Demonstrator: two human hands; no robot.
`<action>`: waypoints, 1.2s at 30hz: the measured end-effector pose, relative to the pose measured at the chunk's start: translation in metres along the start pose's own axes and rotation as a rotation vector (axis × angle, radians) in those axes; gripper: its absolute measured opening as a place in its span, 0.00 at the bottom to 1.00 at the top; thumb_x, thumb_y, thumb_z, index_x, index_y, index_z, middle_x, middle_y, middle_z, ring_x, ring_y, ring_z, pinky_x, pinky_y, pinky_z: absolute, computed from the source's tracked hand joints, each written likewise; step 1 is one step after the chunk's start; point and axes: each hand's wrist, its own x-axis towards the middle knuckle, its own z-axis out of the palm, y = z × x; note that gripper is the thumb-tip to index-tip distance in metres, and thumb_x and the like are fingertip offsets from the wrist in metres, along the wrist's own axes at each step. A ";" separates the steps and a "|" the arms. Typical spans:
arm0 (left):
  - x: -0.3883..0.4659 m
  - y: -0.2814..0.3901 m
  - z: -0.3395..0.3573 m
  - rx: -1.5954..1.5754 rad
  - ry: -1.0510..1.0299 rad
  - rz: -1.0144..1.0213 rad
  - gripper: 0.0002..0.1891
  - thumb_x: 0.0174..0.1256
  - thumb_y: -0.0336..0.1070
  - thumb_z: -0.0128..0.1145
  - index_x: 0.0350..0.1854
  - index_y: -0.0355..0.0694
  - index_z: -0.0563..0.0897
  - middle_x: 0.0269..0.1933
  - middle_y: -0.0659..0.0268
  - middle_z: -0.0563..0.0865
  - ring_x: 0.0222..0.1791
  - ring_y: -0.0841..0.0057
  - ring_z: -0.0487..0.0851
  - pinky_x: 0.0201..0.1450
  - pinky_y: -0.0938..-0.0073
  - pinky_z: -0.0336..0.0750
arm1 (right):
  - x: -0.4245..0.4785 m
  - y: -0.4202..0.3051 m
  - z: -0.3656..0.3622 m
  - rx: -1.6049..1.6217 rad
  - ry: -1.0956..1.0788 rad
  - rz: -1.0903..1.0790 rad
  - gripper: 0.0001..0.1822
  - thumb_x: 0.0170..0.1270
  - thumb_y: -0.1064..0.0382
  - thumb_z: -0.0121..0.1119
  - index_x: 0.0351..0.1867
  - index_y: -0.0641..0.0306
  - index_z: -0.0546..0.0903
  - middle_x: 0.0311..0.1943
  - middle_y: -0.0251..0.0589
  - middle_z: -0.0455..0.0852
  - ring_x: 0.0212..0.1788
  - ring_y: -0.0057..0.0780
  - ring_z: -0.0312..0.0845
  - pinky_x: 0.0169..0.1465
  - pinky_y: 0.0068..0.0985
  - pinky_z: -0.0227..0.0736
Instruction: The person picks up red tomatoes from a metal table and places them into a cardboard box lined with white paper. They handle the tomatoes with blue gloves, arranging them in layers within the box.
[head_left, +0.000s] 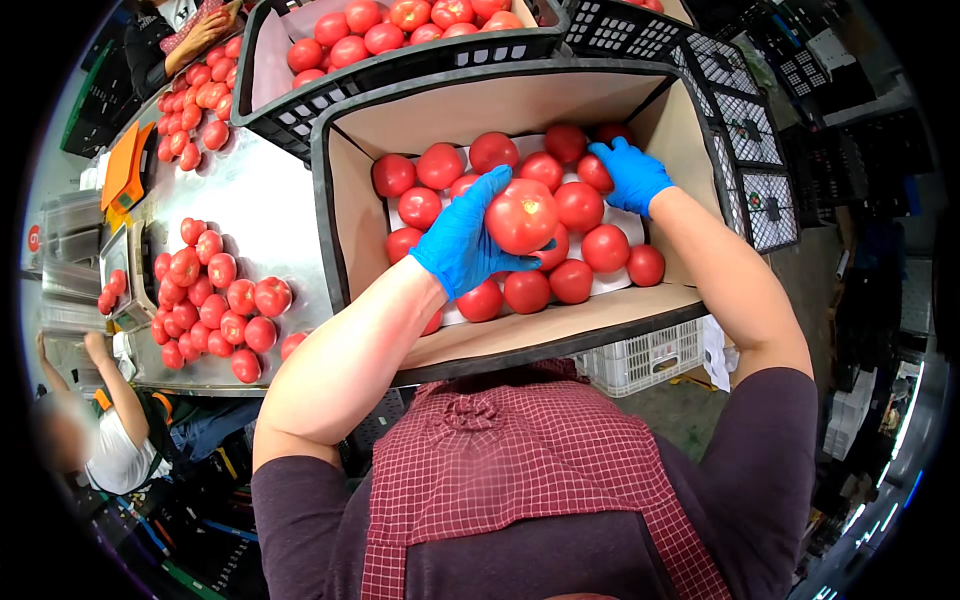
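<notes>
Before me stands a black crate (525, 352) lined with brown card, several red tomatoes (527, 292) spread over white paper on its floor. My left hand (469, 240), in a blue glove, holds a large tomato (523, 216) above the others, its pale stem scar facing up. At the far right corner of the crate, my right hand (632, 177), gloved in blue too, has its fingertips on a tomato (595, 174). Another tomato (613, 134) sits partly behind those fingers. Whether the right hand grips the tomato or only touches it is hard to tell.
On the metal table (270, 180) to the left lies a pile of tomatoes (214, 307), beside a scale (129, 277). A second crate (401, 75) full of tomatoes adjoins mine at the back. Co-workers' hands (204, 36) show at upper left; another person (124, 442) is at lower left.
</notes>
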 end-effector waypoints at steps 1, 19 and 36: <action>-0.002 0.001 0.007 -0.028 0.024 0.006 0.35 0.72 0.63 0.53 0.71 0.43 0.69 0.65 0.53 0.78 0.60 0.52 0.82 0.58 0.43 0.79 | 0.004 0.003 0.008 -0.025 0.045 0.002 0.41 0.51 0.62 0.72 0.70 0.47 0.69 0.59 0.55 0.75 0.59 0.55 0.77 0.59 0.47 0.78; -0.008 -0.005 0.009 0.247 -0.091 0.044 0.25 0.76 0.57 0.54 0.60 0.40 0.79 0.58 0.60 0.84 0.60 0.70 0.82 0.65 0.67 0.76 | -0.075 -0.062 -0.042 2.014 -0.366 -0.149 0.39 0.65 0.35 0.60 0.67 0.64 0.74 0.55 0.45 0.84 0.53 0.38 0.83 0.51 0.35 0.80; -0.005 -0.014 0.021 0.889 -0.181 0.688 0.50 0.48 0.27 0.78 0.77 0.47 0.65 0.68 0.59 0.77 0.70 0.65 0.74 0.72 0.64 0.71 | -0.133 -0.103 -0.045 1.278 0.449 -0.516 0.42 0.58 0.62 0.75 0.73 0.58 0.67 0.67 0.43 0.70 0.71 0.38 0.66 0.74 0.35 0.61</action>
